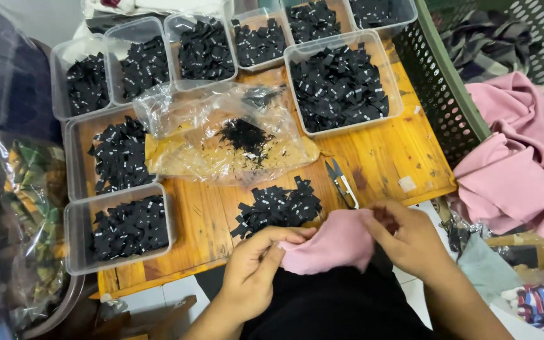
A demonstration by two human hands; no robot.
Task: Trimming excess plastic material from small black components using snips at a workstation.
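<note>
A pink cloth (335, 242) lies bunched over my lap at the near edge of a small wooden table (398, 151). My left hand (256, 264) pinches its left edge with thumb and fingers. My right hand (407, 236) grips its right edge. Just beyond the cloth sits a loose heap of small black labels (278, 208) on the wood. Small thread snips (341, 182) lie to the right of that heap, untouched.
Several clear plastic tubs of black labels (341, 82) ring the table's far and left sides. A crumpled clear bag (221, 132) with black scraps lies mid-table. A green perforated basket (442, 88) and a pile of pink garments (517, 164) stand at right; bagged fabric (14, 208) at left.
</note>
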